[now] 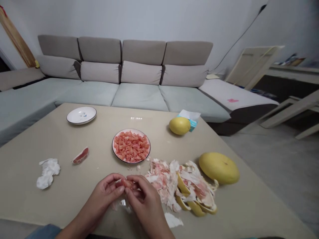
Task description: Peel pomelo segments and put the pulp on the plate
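Note:
Between the fingertips of both hands is a piece of red pomelo flesh [127, 183]. My left hand [103, 196] pinches its left side, and my right hand [146, 202] pinches its right side; the fingers partly cover it. Beyond my hands, a dark-rimmed plate [113, 152] is heaped with loose red pomelo flesh [131, 146]. A pile of pomelo peel and membrane [181, 186] spreads on the table beside my right hand. To the left lies an unpeeled pomelo segment [81, 156] with its pale skin on.
Two whole yellow pomelos, a larger one [219, 167] and a smaller one [179, 125], sit at the right, the smaller against a tissue pack [193, 123]. A white plate [74, 117] stands far left. Crumpled tissue [48, 172] lies at the left. A sofa [137, 94] borders the table [99, 136].

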Available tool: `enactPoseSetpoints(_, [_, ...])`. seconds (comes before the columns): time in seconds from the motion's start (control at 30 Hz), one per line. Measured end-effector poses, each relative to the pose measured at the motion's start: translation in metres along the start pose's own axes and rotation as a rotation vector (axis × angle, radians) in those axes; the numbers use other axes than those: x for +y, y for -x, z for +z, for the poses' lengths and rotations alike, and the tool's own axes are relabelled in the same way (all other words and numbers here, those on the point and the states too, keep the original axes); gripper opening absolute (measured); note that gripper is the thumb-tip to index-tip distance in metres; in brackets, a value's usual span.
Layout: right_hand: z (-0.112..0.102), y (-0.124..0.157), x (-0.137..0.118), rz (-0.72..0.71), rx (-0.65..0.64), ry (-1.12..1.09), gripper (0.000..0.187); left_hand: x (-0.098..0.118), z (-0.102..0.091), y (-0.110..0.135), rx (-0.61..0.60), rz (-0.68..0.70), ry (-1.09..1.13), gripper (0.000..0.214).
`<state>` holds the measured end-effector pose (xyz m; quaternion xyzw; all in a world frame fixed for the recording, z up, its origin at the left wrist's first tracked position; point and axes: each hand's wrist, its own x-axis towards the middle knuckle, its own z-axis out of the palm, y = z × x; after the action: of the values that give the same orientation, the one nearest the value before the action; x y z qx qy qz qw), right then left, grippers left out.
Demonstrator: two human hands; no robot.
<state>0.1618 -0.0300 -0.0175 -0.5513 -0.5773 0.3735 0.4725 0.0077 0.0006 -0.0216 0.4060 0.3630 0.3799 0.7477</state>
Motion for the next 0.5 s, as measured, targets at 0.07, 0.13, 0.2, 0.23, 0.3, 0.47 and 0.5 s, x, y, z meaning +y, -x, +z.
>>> enactPoseSetpoints(0.07, [-0.0014,0.0,-0.0011,0.04,-0.01,-0.039,0.017,0.0004,-0.0004,-0.0008,0.016,0.011,-0.024,0.017])
enactPoseSetpoints(0.13, [-0.0023,0.0,-0.0009,0.072,-0.016,-0.071,0.019,0.0028,0.0002,-0.0005,0.039,0.01,-0.02,0.017])
enactPoseSetpoints(0.2, [-0.0027,0.0,0.0002,0.106,-0.019,-0.105,0.019,0.0057,0.0011,0.0004,0.061,-0.02,0.038,0.018])
enactPoseSetpoints(0.23, [-0.0028,0.0,0.0009,0.123,-0.024,-0.127,0.02,0.0069,0.0014,0.0009,0.073,-0.047,0.083,0.018])
enactPoseSetpoints(0.3, [-0.0029,-0.0003,0.0018,0.164,-0.041,-0.18,0.022,0.0082,0.0012,0.0016,0.081,-0.119,0.189,0.018])
enactPoseSetpoints(0.47, [-0.0046,-0.002,-0.0012,0.225,-0.031,-0.269,0.029,0.006,-0.0024,0.0015,0.009,-0.256,0.387,0.018])
enactPoseSetpoints(0.5, [-0.0051,-0.0024,-0.002,0.224,-0.019,-0.267,0.03,0.0056,-0.0027,0.0014,0.003,-0.257,0.4,0.017])
